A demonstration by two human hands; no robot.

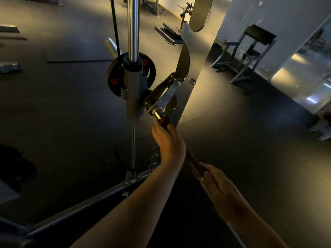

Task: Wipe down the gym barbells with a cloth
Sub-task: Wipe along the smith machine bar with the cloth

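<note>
On the round chrome steel barbell [191, 156], we observe the left grip [168, 140] clenching a reddish-brown cloth [165, 121] and the right grip [219, 187] grasping the shaft.

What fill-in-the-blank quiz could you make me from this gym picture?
1. The left hand and the right hand both grip one metal ____.
2. A reddish cloth peeps out of the ____ hand.
3. The black weight plate bears ____ labels.
Missing words: bar; left; red.
</note>
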